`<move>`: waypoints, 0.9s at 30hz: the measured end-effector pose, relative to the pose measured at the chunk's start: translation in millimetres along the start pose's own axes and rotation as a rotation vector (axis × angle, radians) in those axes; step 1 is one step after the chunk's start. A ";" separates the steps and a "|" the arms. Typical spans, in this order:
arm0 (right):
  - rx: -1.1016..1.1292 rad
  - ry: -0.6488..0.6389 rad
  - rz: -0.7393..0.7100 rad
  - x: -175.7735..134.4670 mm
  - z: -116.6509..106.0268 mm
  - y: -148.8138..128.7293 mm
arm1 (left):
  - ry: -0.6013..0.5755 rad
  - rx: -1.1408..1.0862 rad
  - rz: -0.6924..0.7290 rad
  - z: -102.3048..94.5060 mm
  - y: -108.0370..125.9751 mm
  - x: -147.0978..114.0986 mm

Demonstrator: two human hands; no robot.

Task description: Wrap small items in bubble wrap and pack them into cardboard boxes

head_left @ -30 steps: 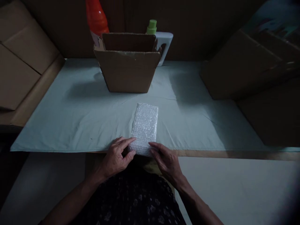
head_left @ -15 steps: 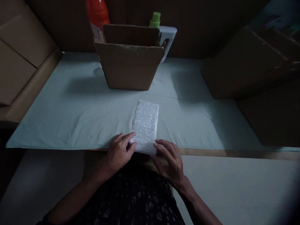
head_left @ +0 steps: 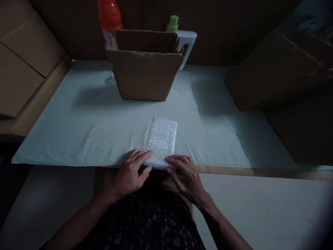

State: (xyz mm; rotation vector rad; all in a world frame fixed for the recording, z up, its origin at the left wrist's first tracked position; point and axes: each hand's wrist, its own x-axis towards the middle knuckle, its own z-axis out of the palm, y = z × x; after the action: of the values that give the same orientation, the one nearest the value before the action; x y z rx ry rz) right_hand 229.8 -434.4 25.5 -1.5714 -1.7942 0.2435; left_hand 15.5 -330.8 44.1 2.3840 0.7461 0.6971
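Note:
A flat rectangle of bubble wrap (head_left: 162, 137) lies lengthwise at the front edge of the table, its near end folded over or hanging at the edge. Whether something is inside the wrap cannot be made out. My left hand (head_left: 134, 170) grips its near left corner, fingers on top and thumb at the edge. At the near right corner, my right hand (head_left: 185, 175) holds the wrap the same way, fingertips resting on top and thumb below. Both hands are closed around the near end.
An open cardboard box (head_left: 147, 74) stands behind the wrap on the pale green cloth (head_left: 91, 125). Behind it are an orange bottle (head_left: 109, 15) and a white bottle (head_left: 188, 40) with a green cap. Cardboard boxes (head_left: 19, 59) stand at left, others (head_left: 270, 73) at right.
The bubble wrap has shifted slightly toward me and its near end now looks shorter. My right hand has moved left, its fingers now on top of the wrap.

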 end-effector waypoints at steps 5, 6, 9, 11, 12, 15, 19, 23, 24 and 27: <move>-0.111 0.104 -0.008 -3.4 -0.5 3.5 | 0.047 0.057 -0.064 14.9 -8.2 13.7; -0.136 0.120 -0.028 -4.3 -0.4 4.1 | 0.053 0.077 -0.072 17.8 -9.5 15.8; -0.199 0.114 -0.081 -5.2 2.0 6.3 | 0.086 0.131 -0.111 23.6 -11.6 19.0; -0.214 0.078 -0.101 -3.0 4.2 8.1 | 0.130 0.142 -0.114 23.8 -11.5 18.2; -0.212 0.057 -0.109 -1.1 4.9 9.0 | 0.141 0.136 -0.091 22.5 -10.9 16.9; -0.161 0.011 -0.110 5.3 3.2 10.1 | 0.088 0.075 0.026 14.1 -7.7 10.9; -0.014 -0.037 -0.040 9.1 -4.7 7.5 | -0.002 -0.021 0.034 3.5 -4.0 5.4; -0.029 -0.003 0.037 7.3 -8.2 7.0 | 0.028 0.022 -0.059 8.9 -8.0 13.8; -0.063 0.029 0.028 6.7 -8.0 7.6 | 0.040 0.045 -0.074 12.2 -9.9 17.5; -0.156 0.067 -0.040 5.2 -5.6 9.4 | 0.080 0.088 -0.109 21.2 -14.0 27.2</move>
State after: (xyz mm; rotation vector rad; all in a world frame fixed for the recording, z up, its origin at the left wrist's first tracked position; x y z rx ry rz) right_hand 240.7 -429.2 26.1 -1.6288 -1.8267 0.0322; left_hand 42.9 -311.0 28.6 2.3844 0.9505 0.7319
